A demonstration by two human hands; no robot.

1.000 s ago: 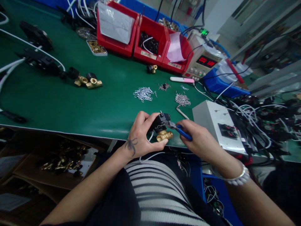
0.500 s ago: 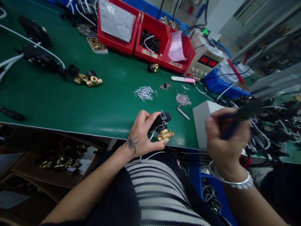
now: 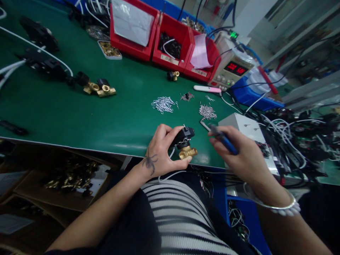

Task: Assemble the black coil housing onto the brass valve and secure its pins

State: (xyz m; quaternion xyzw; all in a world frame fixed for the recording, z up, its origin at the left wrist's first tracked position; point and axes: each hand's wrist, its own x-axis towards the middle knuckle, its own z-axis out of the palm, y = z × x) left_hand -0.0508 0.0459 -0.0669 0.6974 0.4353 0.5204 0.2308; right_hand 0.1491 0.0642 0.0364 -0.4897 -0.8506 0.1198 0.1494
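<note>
Valve unit: brass body below, black housing above, tilted, held over the near edge of the green bench; a thin wire clip sits around the join.
Left hand: pinching the unit, thumb against the brass, fingers over the black part; a white cable runs down beside the palm.
Right hand: closed around blue-handled pliers, apart from the valve; the tool is blurred, so whether its jaws are spread or pressed together I cannot tell.
Grey bent rod: on the bench, just beyond the pliers' tip.
Pin pile: past that rod, small and silvery.
Clip pile: loose bent wires, beyond the left hand.
Brass fittings: two together with black caps, well to the left.
Red bins: three in a row at the back, black pieces in the middle one.
Power supply: beside the rightmost bin, red digits lit.
Metal box: light grey, partly behind the right hand.
</note>
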